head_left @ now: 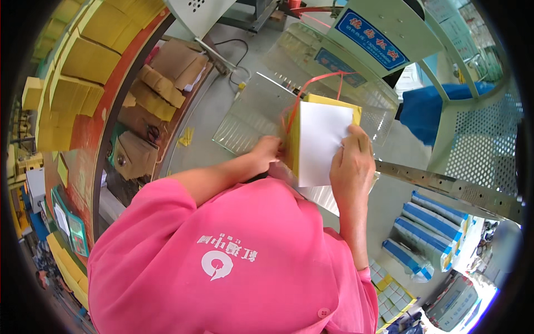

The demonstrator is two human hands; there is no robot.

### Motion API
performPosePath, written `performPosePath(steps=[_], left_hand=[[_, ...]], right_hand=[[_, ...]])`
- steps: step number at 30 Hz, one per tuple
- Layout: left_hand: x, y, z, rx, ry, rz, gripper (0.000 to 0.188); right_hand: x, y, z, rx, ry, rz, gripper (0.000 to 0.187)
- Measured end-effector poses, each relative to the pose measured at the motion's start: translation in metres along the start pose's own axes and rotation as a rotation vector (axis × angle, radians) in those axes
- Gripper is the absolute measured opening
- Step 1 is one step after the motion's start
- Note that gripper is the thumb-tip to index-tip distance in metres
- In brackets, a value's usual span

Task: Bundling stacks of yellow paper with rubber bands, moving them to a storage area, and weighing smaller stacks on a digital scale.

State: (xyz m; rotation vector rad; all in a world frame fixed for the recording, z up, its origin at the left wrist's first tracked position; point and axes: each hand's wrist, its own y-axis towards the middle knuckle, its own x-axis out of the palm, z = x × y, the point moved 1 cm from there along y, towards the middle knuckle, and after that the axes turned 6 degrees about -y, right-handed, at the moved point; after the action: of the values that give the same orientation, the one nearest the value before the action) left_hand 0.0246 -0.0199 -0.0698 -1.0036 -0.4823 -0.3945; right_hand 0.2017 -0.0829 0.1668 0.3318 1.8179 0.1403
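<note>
Two hands are at work on one yellow stack of paper (292,133), which sits in front of the person's chest, over a shiny plate (253,103). One white sheet (322,139) covers most of the face turned up toward the person. One red strap (305,85) arches loosely above the stack's far end and runs down its left side.

The right hand (354,158) is on the sheet's right edge, fingers bent and thumb against the white; from here I cannot tell whether they grasp the stack or only press it. The left hand (268,153) is close by the stack's left side, near the strap; its fingertips are blurred and partly hidden, so I cannot tell what, if anything, they grip.

Beyond the stack I count two blue signs, a larger one (371,33) and a smaller one (340,67). One blue sheet (423,111) hangs to the right. Lower on that side lie four blue-and-white wrapped bundles (425,218). On the left, one red-topped bench (83,167) bears yellow paper blocks (92,58), too many and too crowded for me to count.
</note>
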Motion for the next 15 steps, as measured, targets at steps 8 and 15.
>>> performPosePath(steps=[8, 15], left_hand=[[0.032, -0.001, 0.000, -0.024, 0.215, 0.232, 0.017], [0.042, 0.004, -0.010, 0.131, 0.358, 0.349, 0.023]], right_hand=[[0.007, 0.000, 0.016, 0.101, -0.018, 0.072, 0.023], [0.012, -0.005, 0.037, 0.095, 0.041, 0.149, 0.023]])
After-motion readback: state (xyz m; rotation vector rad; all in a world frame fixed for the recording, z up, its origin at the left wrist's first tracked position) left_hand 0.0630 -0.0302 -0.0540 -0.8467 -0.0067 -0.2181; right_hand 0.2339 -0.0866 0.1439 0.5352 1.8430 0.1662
